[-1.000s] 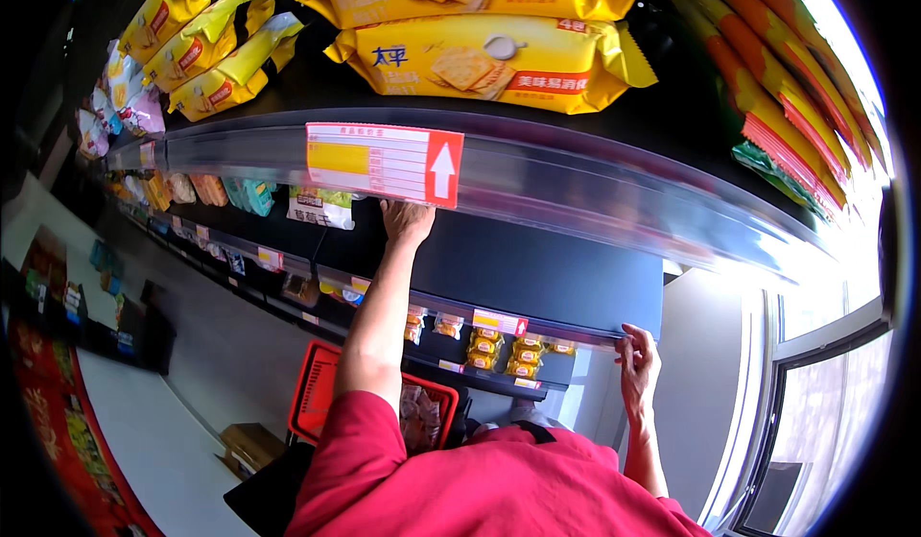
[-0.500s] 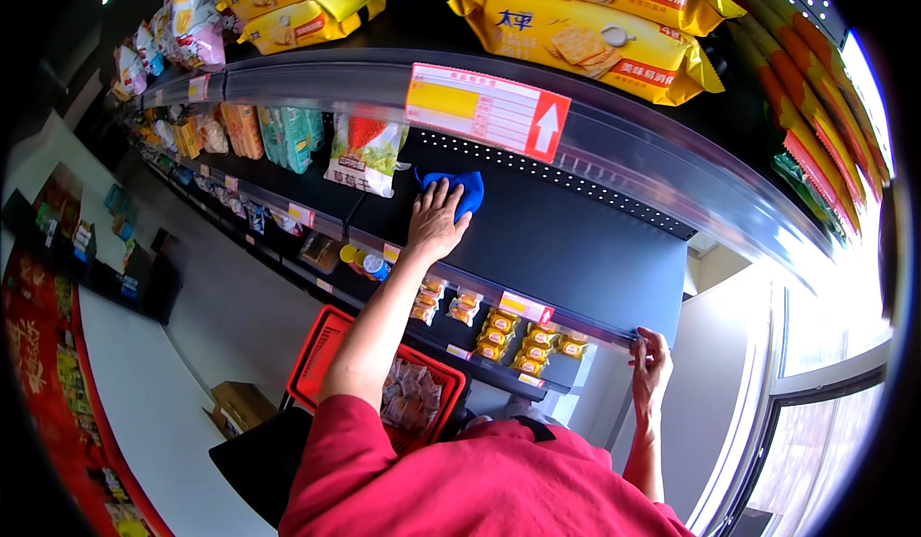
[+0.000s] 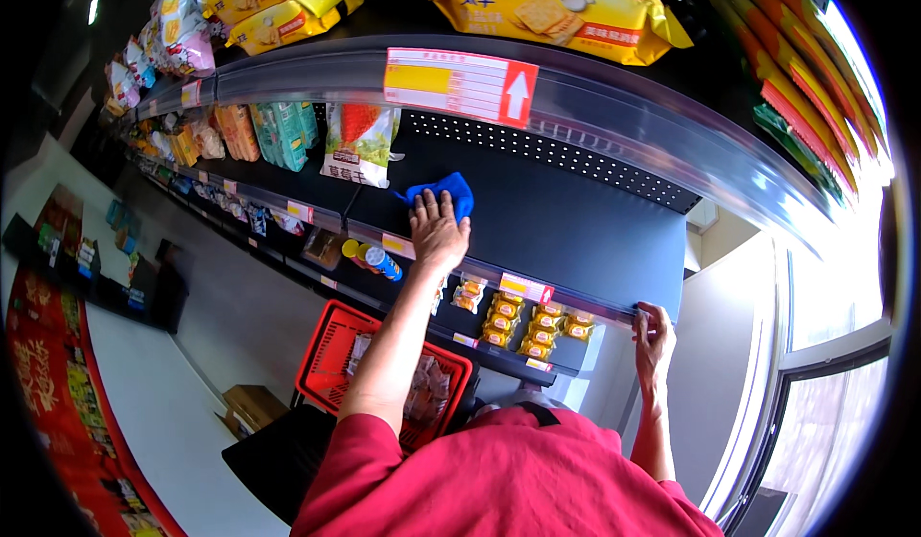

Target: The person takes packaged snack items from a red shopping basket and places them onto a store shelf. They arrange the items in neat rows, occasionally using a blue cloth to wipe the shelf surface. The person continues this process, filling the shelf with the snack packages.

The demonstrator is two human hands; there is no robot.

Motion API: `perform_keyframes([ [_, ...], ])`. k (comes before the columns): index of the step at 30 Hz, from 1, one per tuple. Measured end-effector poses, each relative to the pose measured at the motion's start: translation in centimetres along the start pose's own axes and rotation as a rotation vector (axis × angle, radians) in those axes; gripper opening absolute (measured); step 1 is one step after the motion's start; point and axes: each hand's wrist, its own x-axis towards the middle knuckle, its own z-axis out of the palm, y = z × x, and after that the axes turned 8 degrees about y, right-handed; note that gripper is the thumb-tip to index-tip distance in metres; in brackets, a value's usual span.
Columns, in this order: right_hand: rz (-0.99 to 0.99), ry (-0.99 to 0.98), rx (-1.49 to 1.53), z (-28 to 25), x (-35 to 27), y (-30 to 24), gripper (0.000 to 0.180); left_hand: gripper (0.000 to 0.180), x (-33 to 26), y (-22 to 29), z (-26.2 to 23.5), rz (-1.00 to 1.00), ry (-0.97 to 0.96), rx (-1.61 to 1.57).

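Observation:
A bunched blue cloth lies on the dark shelf board, just right of a bag of dried strawberries. My left hand rests over it, fingers stretched along the top and pressing it to the board. Part of the cloth is hidden beneath the palm. At the board's front right corner, my right hand has its fingers bent round the edge. Its palm side is hard to see.
Yellow cracker packs fill the shelf above, behind a clear rail. Small wrapped cakes sit on the shelf below. A red basket with packets stands under my left arm. A window is at right.
My left hand has drawn the blue cloth from near the shelf's back toward its front edge. My right hand stays at the corner. The view has shifted slightly.

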Motion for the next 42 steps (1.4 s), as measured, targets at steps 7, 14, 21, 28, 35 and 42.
perform_keyframes([
  [7, 0.026, 0.022, 0.038, 0.1, -0.4, 0.0, 0.020, 0.074, -4.1, 13.1, 1.3, 0.271, -0.124, -0.094],
  [14, -0.010, 0.012, 0.075, -0.2, -0.5, -0.6, 0.018, 0.069, -7.8, 22.9, 2.3, 0.687, -0.203, -0.289],
  [21, 0.020, -0.013, 0.080, -0.6, -0.3, -0.7, 0.021, 0.064, 0.0, 14.5, 2.8, 0.381, -0.031, -0.095],
  [28, 0.015, -0.046, 0.107, -0.5, 0.0, -1.2, 0.021, 0.075, 8.4, 0.6, 3.2, -0.174, -0.037, 0.188],
  [35, 0.012, -0.035, 0.139, -0.8, 0.0, -0.9, 0.021, 0.078, 4.4, 14.0, 4.7, 0.086, -0.058, 0.038],
  [42, 0.002, -0.026, 0.122, -0.9, 0.0, -0.5, 0.021, 0.059, -1.8, 29.6, 7.0, 0.715, -0.137, -0.304],
])
